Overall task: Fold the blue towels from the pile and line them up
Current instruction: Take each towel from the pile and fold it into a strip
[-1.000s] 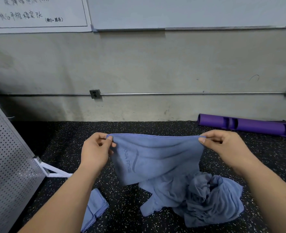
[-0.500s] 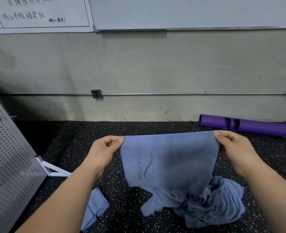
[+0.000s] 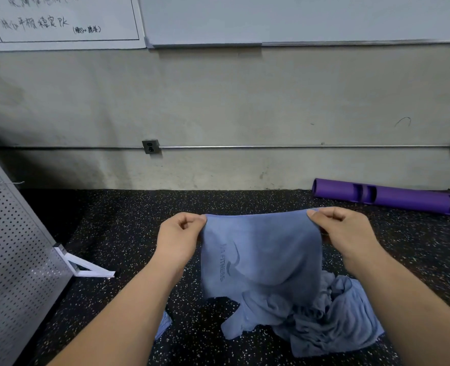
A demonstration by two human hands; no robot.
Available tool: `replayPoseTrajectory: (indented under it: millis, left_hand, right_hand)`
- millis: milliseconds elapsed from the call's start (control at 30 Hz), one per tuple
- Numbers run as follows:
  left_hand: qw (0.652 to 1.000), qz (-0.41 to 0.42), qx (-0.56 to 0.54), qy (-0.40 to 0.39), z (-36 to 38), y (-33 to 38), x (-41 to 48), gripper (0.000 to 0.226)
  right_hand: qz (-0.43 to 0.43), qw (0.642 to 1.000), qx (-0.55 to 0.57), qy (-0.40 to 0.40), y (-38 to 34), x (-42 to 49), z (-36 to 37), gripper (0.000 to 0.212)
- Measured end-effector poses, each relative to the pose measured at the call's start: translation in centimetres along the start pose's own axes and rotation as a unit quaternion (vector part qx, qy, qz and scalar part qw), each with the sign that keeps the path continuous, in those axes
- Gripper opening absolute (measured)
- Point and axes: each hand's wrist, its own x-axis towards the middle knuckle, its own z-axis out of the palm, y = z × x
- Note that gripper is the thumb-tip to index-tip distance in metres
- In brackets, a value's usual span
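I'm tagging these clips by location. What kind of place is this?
Probably a gym or fitness studio: the held blue towel is printed FITNESS, the floor is speckled black matting, and a purple training tube lies along the wall.

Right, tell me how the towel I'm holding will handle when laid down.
Probably floppy: the towel hangs limp below the left hand and right hand pinching its top corners. Likely light, since fingertip pinches carry it. It may crumple like the pile.

So the towel [image 3: 260, 249] hangs opened out now instead of sagging and bunched like a second ago. The left hand [image 3: 177, 239] and right hand [image 3: 348, 233] are closer together than just before.
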Motion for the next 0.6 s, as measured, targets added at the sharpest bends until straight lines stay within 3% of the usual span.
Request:
replayPoseTrajectory:
  millis: [267, 600]
  left_hand:
    - [0.997, 0.04, 0.007, -0.066, 2.7, 0.7, -2.3, 0.011]
    - [0.991, 0.046, 0.004, -0.123, 3.8, 1.4, -4.3, 0.005]
  right_hand:
    - [-0.03, 0.996, -0.031, -0.083, -0.4, -2.5, 4.3, 0.008]
    - [-0.077, 0.988, -0.058, -0.124, 0.1, -4.8, 8.1, 0.01]
